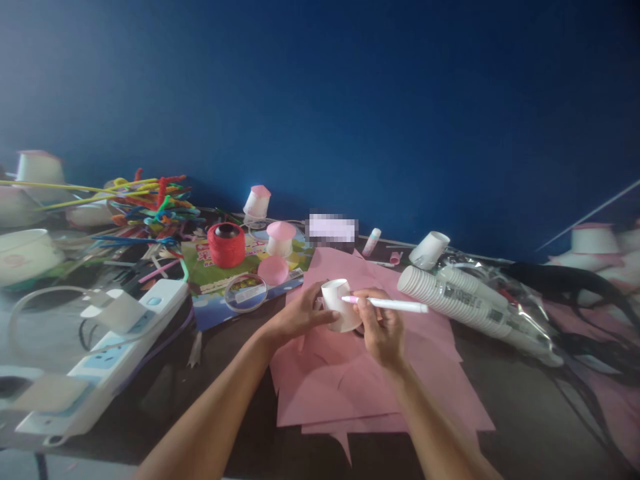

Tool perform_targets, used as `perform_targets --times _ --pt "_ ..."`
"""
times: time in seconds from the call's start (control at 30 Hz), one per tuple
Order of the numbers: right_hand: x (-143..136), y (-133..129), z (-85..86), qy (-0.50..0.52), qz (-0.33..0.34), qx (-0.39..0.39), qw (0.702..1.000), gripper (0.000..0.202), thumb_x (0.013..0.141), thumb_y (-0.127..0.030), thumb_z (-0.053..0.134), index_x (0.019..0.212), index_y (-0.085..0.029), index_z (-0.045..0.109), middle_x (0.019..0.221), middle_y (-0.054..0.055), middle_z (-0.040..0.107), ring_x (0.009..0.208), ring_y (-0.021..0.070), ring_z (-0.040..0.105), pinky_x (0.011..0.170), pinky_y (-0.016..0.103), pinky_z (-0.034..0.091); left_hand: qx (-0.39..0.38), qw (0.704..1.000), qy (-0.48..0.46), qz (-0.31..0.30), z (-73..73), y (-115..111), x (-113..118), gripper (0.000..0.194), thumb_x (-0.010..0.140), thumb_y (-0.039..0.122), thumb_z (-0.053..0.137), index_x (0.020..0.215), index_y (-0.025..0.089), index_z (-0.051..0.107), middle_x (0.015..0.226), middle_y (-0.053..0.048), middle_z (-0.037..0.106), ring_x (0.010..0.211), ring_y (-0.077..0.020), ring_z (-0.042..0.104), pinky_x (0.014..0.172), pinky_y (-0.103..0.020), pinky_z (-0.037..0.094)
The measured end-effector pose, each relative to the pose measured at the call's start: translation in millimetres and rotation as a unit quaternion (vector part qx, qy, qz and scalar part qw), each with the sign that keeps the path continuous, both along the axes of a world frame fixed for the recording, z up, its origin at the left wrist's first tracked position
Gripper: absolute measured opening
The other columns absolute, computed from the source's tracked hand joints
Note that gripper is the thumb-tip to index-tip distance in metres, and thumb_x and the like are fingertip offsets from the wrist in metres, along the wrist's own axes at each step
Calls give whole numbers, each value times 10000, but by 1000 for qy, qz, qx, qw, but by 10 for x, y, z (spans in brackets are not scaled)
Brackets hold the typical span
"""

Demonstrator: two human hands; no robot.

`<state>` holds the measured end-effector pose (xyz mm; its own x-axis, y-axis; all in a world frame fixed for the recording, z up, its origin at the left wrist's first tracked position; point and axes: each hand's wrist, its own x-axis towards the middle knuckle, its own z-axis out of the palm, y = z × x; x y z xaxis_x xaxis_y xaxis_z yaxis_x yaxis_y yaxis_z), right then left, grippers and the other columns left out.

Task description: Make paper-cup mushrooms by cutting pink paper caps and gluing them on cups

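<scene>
A white paper cup (334,299) is held over the pink paper sheets (345,387) in the middle of the table. My left hand (303,315) grips the cup from its left side, thumb across the front. In my right hand (381,328) is a white marker pen (400,305), pinched like a writing tool. Its pink tip end points left at the cup's wall; whether it touches cannot be made out. Part of the cup's right side is hidden by my right fingers.
A white power strip (127,340) lies at the left, below colourful pipe cleaners (160,207). Red thread (226,245) and a pink-topped cup (281,239) stand on a printed packet (205,300). Stacked paper cups (450,300) lie right; a glue stick (371,242) is behind.
</scene>
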<state>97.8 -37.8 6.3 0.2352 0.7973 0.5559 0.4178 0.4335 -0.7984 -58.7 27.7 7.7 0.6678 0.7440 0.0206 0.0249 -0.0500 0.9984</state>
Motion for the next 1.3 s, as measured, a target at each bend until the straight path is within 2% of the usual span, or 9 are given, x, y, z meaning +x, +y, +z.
perform_targets --times 0.17,0.33,0.43,0.57,0.67,0.8,0.93,1.2,1.3 --pt "44 37 -29 55 -28 -19 998 181 854 -303 483 798 -179 602 657 2 583 578 120 537 519 229 419 5 1000 3 -1 -16 9 1 621 692 260 665 1259 149 437 998 -62 576 870 -178 519 747 -281 435" --pt "96 122 -113 158 -62 -51 984 216 825 -363 521 791 -165 600 597 -16 554 556 121 535 529 244 427 -3 1000 10 0 -39 15 4 640 688 280 668 1267 152 428 1034 -72 577 921 -203 525 782 -307 435" --pt "121 181 -141 207 -76 -46 974 224 800 -373 552 782 -157 608 575 -20 550 540 113 524 530 240 421 -4 1000 11 -5 -34 17 3 645 687 274 667 1269 148 419 1084 -85 568 965 -220 523 804 -320 431" --pt "124 192 -95 250 -74 -22 965 217 791 -367 556 746 -160 604 573 -23 531 541 105 506 527 233 414 6 1000 29 2 -4 15 -5 643 679 255 668 1264 143 426 1090 -85 567 963 -223 520 805 -322 428" --pt "96 131 -43 218 -55 -11 974 202 800 -364 542 768 -174 604 603 -17 538 556 112 513 527 239 421 10 1000 28 2 -1 14 -10 629 681 256 666 1257 151 438 1072 -79 572 950 -218 520 799 -318 428" --pt "41 37 -15 124 -18 -24 992 197 824 -356 512 803 -184 606 635 2 560 565 129 526 512 251 428 5 1000 4 -8 -17 13 -3 632 691 239 660 1271 153 426 1051 -74 573 919 -201 522 773 -299 429" --pt "21 13 -7 66 0 -23 998 177 847 -325 489 834 -186 597 676 9 580 571 123 524 506 239 422 3 1000 -10 -17 -2 6 6 623 693 228 662 1269 158 434 1029 -65 576 895 -190 521 755 -284 425" --pt "144 101 -9 97 -71 -11 993 181 853 -319 487 818 -177 594 631 -16 546 601 119 530 574 244 426 0 1000 11 -18 -9 15 1 638 692 235 658 1279 166 419 1066 -77 575 942 -215 527 792 -319 429" --pt "148 101 -8 112 -69 -3 991 181 852 -320 489 825 -176 596 630 -19 545 602 120 531 577 247 423 1 1000 5 -20 -4 14 4 633 685 226 661 1270 163 428 1076 -77 574 967 -223 519 815 -325 423"
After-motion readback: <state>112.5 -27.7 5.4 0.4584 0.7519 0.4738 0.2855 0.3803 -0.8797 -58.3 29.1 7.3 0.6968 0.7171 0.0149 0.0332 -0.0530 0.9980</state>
